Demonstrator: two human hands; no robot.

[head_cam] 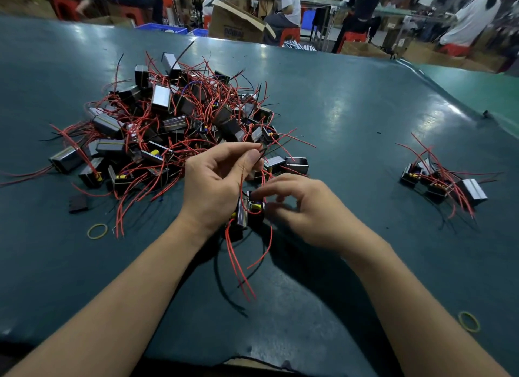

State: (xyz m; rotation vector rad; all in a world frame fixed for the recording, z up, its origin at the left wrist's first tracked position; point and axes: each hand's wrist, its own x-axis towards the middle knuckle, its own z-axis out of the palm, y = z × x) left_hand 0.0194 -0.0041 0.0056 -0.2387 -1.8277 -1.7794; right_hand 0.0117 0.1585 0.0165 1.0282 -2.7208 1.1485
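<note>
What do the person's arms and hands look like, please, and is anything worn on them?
Both are bare: the left hand and right hand wear no gloves, rings or watch. The left forearm and right forearm are uncovered to the picture's edge; no sleeve shows.

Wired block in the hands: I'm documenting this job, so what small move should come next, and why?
Probably pull the red wire upward, free of the loose strands. The left hand pinches it raised above the wired block, the right hand is at the block, grip blurred, and other red and black wires dangle tangled beneath.
</note>
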